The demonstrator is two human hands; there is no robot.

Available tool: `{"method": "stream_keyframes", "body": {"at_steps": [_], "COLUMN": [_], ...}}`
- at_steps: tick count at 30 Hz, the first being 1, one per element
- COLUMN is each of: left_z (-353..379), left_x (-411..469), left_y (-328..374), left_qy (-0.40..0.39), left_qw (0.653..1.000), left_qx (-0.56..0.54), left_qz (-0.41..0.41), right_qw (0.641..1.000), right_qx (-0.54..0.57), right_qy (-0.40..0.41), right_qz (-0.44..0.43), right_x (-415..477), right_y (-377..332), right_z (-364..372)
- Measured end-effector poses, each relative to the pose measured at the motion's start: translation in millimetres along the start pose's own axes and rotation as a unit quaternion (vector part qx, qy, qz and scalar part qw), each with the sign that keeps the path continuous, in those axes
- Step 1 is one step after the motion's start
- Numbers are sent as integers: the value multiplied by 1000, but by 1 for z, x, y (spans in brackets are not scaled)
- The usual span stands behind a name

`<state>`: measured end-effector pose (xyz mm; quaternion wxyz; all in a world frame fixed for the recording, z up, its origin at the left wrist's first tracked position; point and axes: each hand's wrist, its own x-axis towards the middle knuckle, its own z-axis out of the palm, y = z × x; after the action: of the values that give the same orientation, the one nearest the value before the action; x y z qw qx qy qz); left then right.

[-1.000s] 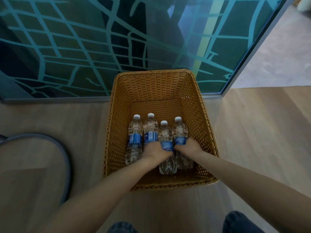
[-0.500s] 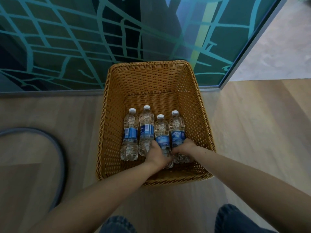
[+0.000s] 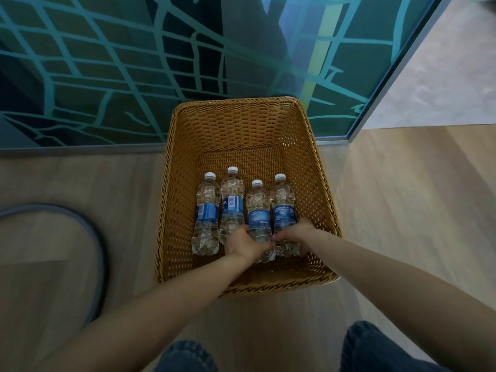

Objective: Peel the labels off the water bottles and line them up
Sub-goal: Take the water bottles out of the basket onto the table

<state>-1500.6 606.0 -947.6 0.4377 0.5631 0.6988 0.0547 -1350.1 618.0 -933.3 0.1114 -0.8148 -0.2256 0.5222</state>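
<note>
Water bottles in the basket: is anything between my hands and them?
Nothing visible. The left hand grips the third bottle from the left near its base, the right hand the rightmost bottle.

A wicker basket [image 3: 241, 130] sits on wooden floor [image 3: 402, 210] before a teal-patterned wall [image 3: 107, 63], grey hoop [image 3: 100, 264] at left.

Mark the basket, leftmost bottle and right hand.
basket [image 3: 241, 130]: head view, inside of the far wall.
leftmost bottle [image 3: 208, 212]: head view, on its blue label.
right hand [image 3: 295, 232]: head view, back of the hand.
</note>
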Motion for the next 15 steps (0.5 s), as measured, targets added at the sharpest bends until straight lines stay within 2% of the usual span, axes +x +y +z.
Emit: {"method": "stream_keyframes", "body": {"at_steps": [10, 13, 15], "left_z": [-2, -3, -4], "left_x": [-7, -7, -6], "left_y": [2, 3, 5], "left_qy": [11, -3, -9], "left_qw": [999, 998, 997], "left_qx": [-39, -50, -52], "left_qz": [-26, -42, -52], "right_qw": [998, 998, 999], "right_qx": [56, 58, -1], "right_qy": [-11, -4, 20], "right_qz": [32, 17, -32], "right_x": [-10, -11, -11], "right_y": [0, 2, 6], "right_z": [-5, -4, -1]}}
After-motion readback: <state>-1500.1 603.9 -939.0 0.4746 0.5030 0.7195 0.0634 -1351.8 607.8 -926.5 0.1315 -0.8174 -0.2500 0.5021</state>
